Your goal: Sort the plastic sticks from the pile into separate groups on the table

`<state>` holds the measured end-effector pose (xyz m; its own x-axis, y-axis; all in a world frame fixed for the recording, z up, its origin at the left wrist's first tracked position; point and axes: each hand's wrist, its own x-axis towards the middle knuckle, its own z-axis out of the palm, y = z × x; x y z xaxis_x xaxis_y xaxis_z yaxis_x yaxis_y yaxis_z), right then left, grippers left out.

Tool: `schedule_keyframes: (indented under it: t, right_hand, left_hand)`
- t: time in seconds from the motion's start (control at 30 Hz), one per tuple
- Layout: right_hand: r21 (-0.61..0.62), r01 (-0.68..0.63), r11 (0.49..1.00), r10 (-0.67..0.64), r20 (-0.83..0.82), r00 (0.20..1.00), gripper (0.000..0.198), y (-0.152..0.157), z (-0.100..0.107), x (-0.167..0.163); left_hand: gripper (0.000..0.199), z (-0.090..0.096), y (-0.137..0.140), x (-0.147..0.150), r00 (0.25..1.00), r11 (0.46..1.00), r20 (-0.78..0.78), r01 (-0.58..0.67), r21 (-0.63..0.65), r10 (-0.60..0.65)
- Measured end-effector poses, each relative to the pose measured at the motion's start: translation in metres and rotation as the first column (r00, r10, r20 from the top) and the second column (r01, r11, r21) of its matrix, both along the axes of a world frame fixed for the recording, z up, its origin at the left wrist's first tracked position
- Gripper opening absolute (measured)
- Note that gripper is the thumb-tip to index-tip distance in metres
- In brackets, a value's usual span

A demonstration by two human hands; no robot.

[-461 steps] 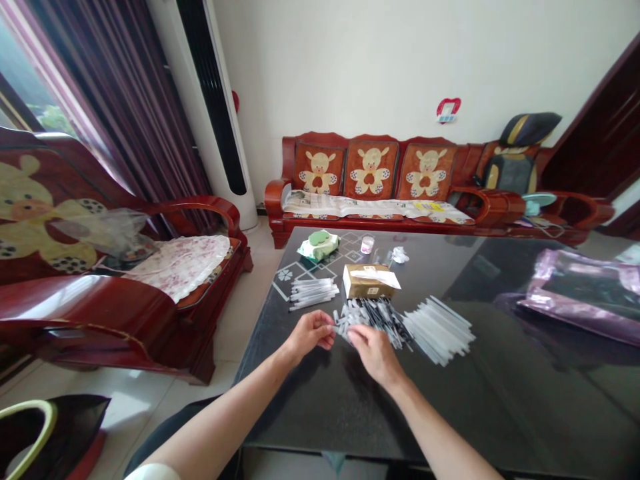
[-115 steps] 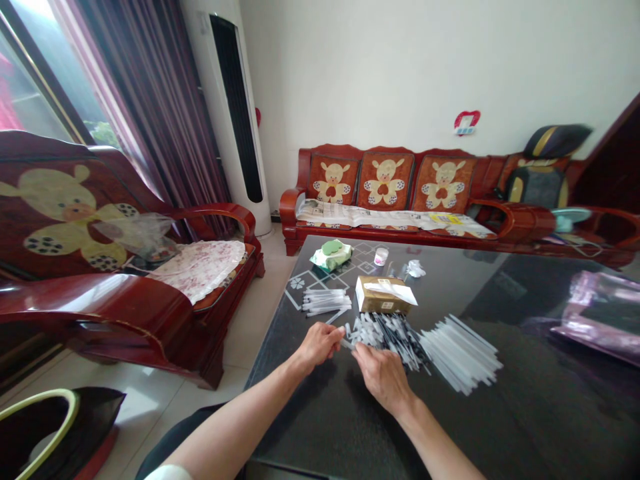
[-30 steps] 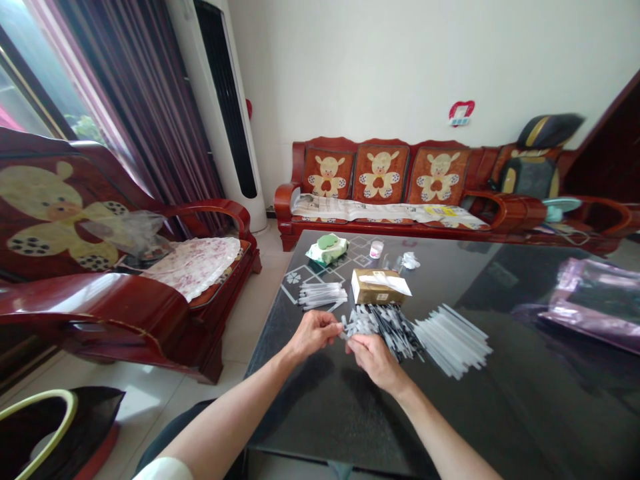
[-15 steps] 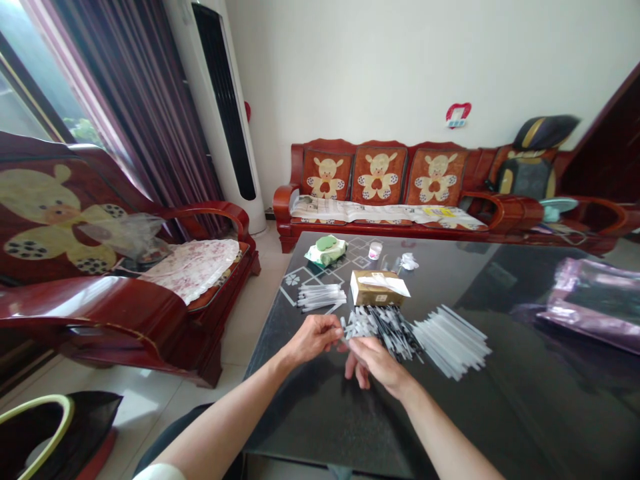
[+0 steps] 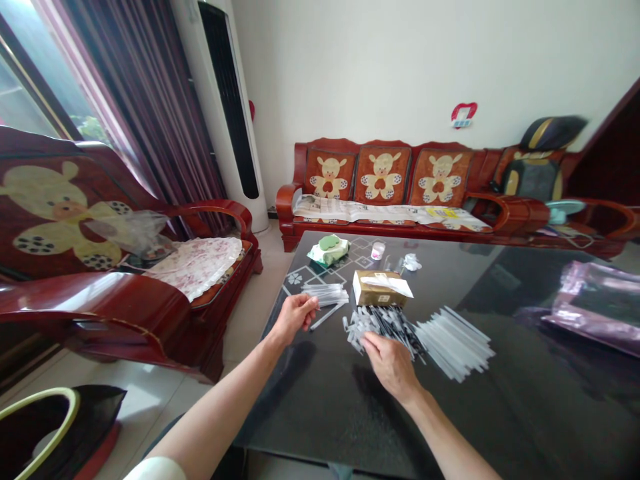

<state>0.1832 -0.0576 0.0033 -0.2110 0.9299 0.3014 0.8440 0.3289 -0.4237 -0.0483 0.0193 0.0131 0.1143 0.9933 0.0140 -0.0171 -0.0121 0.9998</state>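
My left hand (image 5: 297, 315) is at the near left of a small stack of whitish translucent sticks (image 5: 325, 293), one of which lies askew. Its thumb and fingers are pinched together; whatever is between them is too small to make out. My right hand (image 5: 393, 363) reaches to the white-ended side of a heap of thin black sticks (image 5: 393, 323). Its thumb and forefinger close at the whitish ends, and what they grip is hidden. Right of the heap lies a fanned pile of clear, straw-like tubes (image 5: 455, 343).
On the dark glossy table (image 5: 320, 413) stand a tissue box (image 5: 383, 290), a green wipes pack (image 5: 329, 251), a small cup (image 5: 378, 251) and a crumpled white tissue (image 5: 412, 262). A purple plastic package (image 5: 597, 300) lies right. Wooden sofas flank the table.
My hands were together in front of the heap; now they are apart. The left has moved left to the small stack, and the right has turned to the white ends of the heap.
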Motion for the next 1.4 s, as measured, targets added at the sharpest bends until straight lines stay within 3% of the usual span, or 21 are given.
schedule_keyframes:
  t: [0.17, 0.33, 0.43, 0.57, 0.63, 0.7, 0.83, 0.93, 1.1, 1.2, 1.3, 1.4]
  right_hand:
    - [-0.022, 0.08, 0.997, -0.08, 0.028, 0.996, 0.034, 0.012, 0.001, 0.02]
    - [-0.013, 0.291, 0.957, -0.291, 0.02, 0.957, 0.029, 0.031, -0.001, 0.079]
    - [-0.082, 0.317, 0.945, -0.327, -0.157, 0.932, 0.031, 0.039, -0.001, 0.112]
    - [-0.172, 0.304, 0.937, -0.347, -0.341, 0.874, 0.041, 0.042, 0.0, 0.131]
    - [-0.121, 0.339, 0.933, -0.36, -0.285, 0.888, 0.042, 0.043, -0.001, 0.139]
    - [-0.015, 0.426, 0.905, -0.424, -0.117, 0.898, 0.039, 0.043, -0.003, 0.152]
    - [0.169, 0.601, 0.781, -0.624, 0.226, 0.748, 0.033, 0.043, -0.015, 0.181]
    - [0.223, 0.625, 0.748, -0.661, 0.332, 0.673, 0.031, 0.042, -0.024, 0.194]
    - [0.205, 0.584, 0.786, -0.612, 0.392, 0.687, 0.03, 0.046, -0.024, 0.189]
    - [0.266, 0.47, 0.842, -0.529, 0.231, 0.816, 0.033, 0.047, -0.012, 0.155]
    - [0.195, 0.238, 0.952, -0.227, -0.077, 0.971, 0.034, 0.035, -0.003, 0.092]
    - [0.036, -0.072, 0.997, 0.078, -0.227, 0.971, 0.029, 0.011, -0.002, 0.027]
  left_hand:
    - [0.035, -0.008, -0.007, 0.01, 0.988, 0.986, 0.091, 0.133, -0.105, -0.123]
    - [0.038, -0.019, -0.014, 0.024, 0.98, 0.964, 0.111, 0.186, -0.189, -0.168]
    - [0.04, -0.02, -0.016, 0.027, 0.971, 0.952, 0.131, 0.222, -0.21, -0.198]
    - [0.04, -0.02, -0.02, 0.028, 0.963, 0.944, 0.154, 0.249, -0.215, -0.219]
    - [0.04, -0.021, -0.021, 0.029, 0.961, 0.94, 0.163, 0.257, -0.225, -0.223]
    - [0.04, -0.022, -0.023, 0.029, 0.959, 0.937, 0.167, 0.262, -0.231, -0.228]
    - [0.04, -0.025, -0.025, 0.029, 0.953, 0.933, 0.175, 0.282, -0.225, -0.246]
    - [0.041, -0.026, -0.025, 0.03, 0.95, 0.93, 0.189, 0.288, -0.227, -0.248]
    - [0.04, -0.027, -0.026, 0.032, 0.943, 0.924, 0.223, 0.298, -0.24, -0.246]
    - [0.039, -0.027, -0.026, 0.034, 0.934, 0.923, 0.258, 0.306, -0.231, -0.245]
    - [0.039, -0.026, -0.028, 0.037, 0.922, 0.914, 0.289, 0.33, -0.237, -0.258]
    - [0.043, -0.028, -0.033, 0.041, 0.903, 0.886, 0.285, 0.394, -0.245, -0.323]
